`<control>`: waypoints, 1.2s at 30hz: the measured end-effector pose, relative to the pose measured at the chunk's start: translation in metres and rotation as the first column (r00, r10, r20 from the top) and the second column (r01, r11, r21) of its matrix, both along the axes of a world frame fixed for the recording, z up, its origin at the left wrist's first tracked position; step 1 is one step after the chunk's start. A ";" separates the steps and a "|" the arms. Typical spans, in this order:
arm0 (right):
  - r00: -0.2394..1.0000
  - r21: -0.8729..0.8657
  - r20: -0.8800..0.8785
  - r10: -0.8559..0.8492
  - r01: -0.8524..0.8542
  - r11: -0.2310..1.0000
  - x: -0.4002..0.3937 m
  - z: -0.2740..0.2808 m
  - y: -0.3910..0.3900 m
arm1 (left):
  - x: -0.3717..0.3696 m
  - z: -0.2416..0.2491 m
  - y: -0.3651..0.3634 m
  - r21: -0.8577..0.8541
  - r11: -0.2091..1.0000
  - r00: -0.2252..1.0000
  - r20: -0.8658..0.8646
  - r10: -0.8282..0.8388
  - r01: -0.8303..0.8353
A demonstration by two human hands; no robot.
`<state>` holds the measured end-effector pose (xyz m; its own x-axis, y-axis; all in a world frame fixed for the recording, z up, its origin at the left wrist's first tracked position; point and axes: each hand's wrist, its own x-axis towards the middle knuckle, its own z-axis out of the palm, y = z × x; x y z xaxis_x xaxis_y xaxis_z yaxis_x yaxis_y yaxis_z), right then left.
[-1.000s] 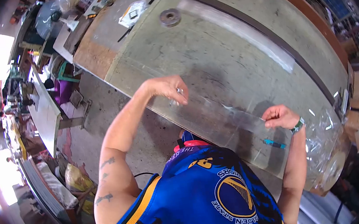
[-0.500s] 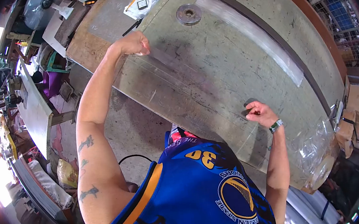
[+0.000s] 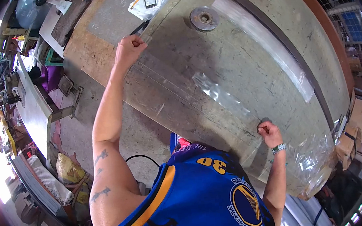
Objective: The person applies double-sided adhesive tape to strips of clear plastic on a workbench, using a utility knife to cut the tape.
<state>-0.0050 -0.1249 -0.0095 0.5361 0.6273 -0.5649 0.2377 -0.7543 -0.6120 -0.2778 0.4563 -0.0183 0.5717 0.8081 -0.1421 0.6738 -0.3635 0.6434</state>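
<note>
Both L hand & R hand prob. pinch clear film, edges v. faint.

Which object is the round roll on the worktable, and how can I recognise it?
On the big worktable, find the long pale strip. Near its left end lies the grey roll. Unlike the strip and nearby plastic packet, it is round with a dark centre.

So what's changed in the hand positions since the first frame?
The left hand has moved leftward to the brown board end, so the right hand is now farther from it. Clear plastic film still shows between them; any grip change is unclear. The round grey roll stayed beside the long whitish strip.
</note>
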 end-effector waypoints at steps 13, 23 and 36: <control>0.993 -0.102 -0.088 -0.076 0.067 0.992 0.013 0.012 0.000 | 0.002 -0.029 -0.022 0.265 0.937 0.957 0.239 0.166 -0.228; 0.994 -0.142 -0.106 -0.039 0.023 0.990 0.018 0.012 -0.015 | 0.004 -0.031 -0.031 0.493 0.853 0.971 0.229 0.064 -0.172; 0.995 -0.072 -0.028 0.096 -0.098 0.993 0.025 0.004 -0.050 | -0.010 -0.057 -0.018 0.780 0.602 0.972 -0.234 0.032 0.168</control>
<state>0.0201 -0.1753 -0.0053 0.4599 0.6321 -0.6236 0.2978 -0.7715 -0.5623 -0.2876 0.4386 -0.0753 0.6679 0.6183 0.4143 0.7003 -0.7106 -0.0684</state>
